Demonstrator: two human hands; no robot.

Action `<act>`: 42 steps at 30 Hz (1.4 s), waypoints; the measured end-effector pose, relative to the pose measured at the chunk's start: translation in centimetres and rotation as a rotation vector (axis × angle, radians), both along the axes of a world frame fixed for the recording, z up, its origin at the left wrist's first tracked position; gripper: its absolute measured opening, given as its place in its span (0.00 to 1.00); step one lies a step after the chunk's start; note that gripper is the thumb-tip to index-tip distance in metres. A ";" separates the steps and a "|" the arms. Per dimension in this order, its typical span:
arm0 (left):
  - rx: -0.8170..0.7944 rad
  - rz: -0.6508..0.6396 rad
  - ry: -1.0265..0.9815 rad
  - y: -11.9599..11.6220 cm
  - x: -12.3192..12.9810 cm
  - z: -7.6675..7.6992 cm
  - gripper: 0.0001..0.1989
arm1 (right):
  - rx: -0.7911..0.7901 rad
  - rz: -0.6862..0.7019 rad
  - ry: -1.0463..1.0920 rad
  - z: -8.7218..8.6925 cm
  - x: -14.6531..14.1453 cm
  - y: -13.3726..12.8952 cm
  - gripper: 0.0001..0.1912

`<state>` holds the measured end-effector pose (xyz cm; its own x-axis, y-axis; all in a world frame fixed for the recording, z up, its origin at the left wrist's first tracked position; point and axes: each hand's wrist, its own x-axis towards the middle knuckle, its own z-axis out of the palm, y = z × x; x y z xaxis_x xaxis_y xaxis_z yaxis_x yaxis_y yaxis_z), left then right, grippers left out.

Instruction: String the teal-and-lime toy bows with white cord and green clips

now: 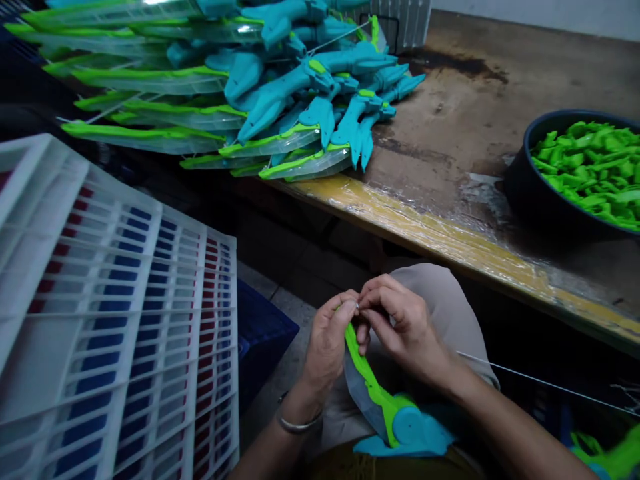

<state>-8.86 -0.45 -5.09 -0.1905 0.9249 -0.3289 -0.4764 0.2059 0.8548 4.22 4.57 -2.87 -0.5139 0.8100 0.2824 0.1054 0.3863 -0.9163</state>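
Held pc [373, 393] at 5 o'clock, over the person's lap: long, slim & curved, w/ bright green strip [367, 373] along one edge, cloudy see-thru panel [361, 395] on its L side, & blue end [413, 430] w/ rounded hub at the bottom. Green tip points up twd 12, blue end lies twd 5.

L hand [325, 343], metal bangle [299, 424] at wrist, nearly closed, thumb & bent fingers gripping the pc's upper tip. R hand [407, 327] meets it there, thumb & forefinger pinched tog., other fingers curled; can't tell exactly what it grips, too small.

Pile of similar green/blue pcs [280, 87] at 11 on table [465, 100]; dark bowl [520, 180] of small green parts [590, 170] at 3; white slatted crate [193, 320] btwn 8 & 9.
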 end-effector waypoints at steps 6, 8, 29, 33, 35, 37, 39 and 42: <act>-0.033 0.094 0.049 -0.3 0.2 -0.8 0.12 | -0.196 -0.079 0.042 -0.7 -0.7 -0.7 0.09; -0.042 0.105 0.057 -0.4 0.0 -1.0 0.12 | -0.182 -0.075 0.053 -0.9 -0.9 -0.7 0.08; -0.073 0.030 0.062 -0.7 -1.7 -1.7 0.15 | -0.392 0.024 -0.001 -1.0 -1.7 0.1 0.08; -0.032 -0.014 0.104 -0.9 -2.0 -1.7 0.13 | -0.605 0.072 0.131 -1.6 -1.8 0.4 0.05; 0.024 -0.052 0.094 -0.9 -2.2 -1.8 0.12 | -0.652 0.090 0.175 -1.8 -1.8 0.6 0.06; 0.075 -0.084 0.051 -0.9 -2.3 -1.9 0.11 | -0.672 0.116 0.201 -1.8 -1.7 0.6 0.08; 0.097 -0.096 0.001 -0.9 -2.3 -2.1 0.11 | -0.655 0.129 0.217 -1.6 -1.7 0.5 0.09; 0.106 -0.094 -0.046 -0.9 -2.2 -2.1 0.13 | -0.488 0.073 0.210 -1.3 -1.7 0.1 0.09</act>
